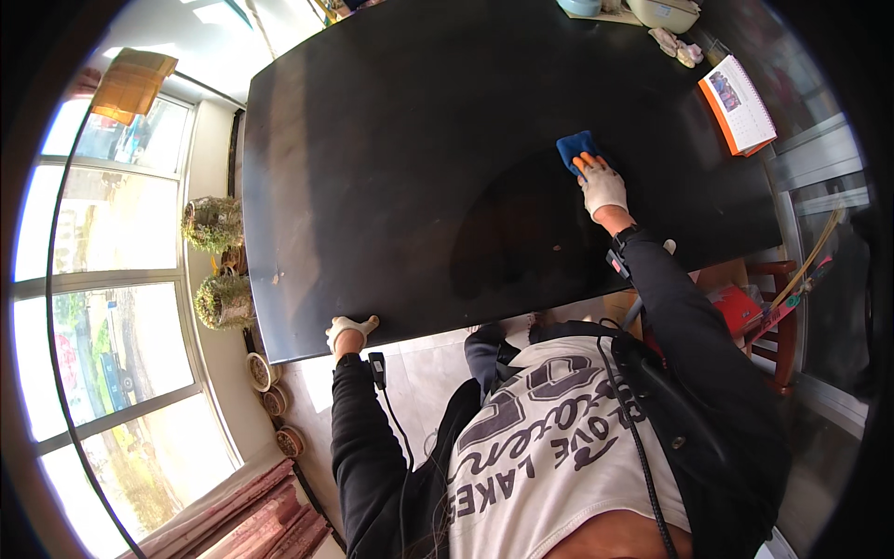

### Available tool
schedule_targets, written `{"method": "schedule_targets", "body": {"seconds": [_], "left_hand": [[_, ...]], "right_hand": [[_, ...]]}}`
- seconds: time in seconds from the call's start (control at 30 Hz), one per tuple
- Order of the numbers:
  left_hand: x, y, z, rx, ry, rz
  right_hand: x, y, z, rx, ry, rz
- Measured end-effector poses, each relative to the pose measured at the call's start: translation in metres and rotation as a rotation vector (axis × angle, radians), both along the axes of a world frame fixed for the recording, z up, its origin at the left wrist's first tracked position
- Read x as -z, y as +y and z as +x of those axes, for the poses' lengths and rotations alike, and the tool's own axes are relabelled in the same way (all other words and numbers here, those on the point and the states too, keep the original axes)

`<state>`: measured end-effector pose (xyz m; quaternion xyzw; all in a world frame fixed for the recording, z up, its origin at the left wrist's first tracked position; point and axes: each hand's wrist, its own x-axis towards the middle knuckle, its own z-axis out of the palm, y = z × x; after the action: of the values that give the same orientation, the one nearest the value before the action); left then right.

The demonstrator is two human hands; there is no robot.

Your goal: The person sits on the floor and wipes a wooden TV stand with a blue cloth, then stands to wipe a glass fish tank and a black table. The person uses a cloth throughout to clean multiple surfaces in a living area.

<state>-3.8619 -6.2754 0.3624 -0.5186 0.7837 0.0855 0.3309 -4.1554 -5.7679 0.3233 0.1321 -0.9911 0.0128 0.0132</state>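
Observation:
A dark, smooth tabletop [391,154] fills the middle of the head view. My right hand [603,185], in a whitish glove with orange fingertips, presses a folded blue cloth [575,148] onto it, right of the middle. The fingers lie over the cloth's lower right part. Around the cloth and to its left, part of the surface looks darker. My left hand [351,330], also gloved, rests on the table's near edge at the lower left, thumb spread, with no object seen in it. Small pale marks show on the tabletop.
A desk calendar [742,105] stands at the right edge. Beyond it are crumpled cloth [675,47] and a pale container [663,14]. Potted plants [223,300] line the left side by the windows. A wooden chair [779,328] holding a red item [735,309] stands at the lower right.

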Motion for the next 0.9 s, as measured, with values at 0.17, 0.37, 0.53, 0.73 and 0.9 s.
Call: {"method": "schedule_targets", "body": {"seconds": [0.17,0.37,0.53,0.73,0.9], "left_hand": [[-0.006,0.004,-0.007,-0.053,-0.029,0.018],[-0.005,0.006,-0.005,0.018,-0.009,-0.044],[-0.002,0.009,0.003,0.096,0.073,-0.171],[-0.011,0.010,-0.004,-0.038,-0.033,0.003],[-0.017,0.009,-0.010,-0.027,-0.042,0.031]], "right_hand": [[0.014,-0.020,-0.003,0.236,-0.008,-0.032],[-0.005,-0.108,0.143,-0.849,-0.201,-0.139],[-0.014,-0.069,0.126,-0.898,-0.171,-0.084],[-0.013,0.034,0.039,0.269,-0.141,0.041],[-0.012,-0.011,0.102,-0.136,-0.060,-0.015]]}}
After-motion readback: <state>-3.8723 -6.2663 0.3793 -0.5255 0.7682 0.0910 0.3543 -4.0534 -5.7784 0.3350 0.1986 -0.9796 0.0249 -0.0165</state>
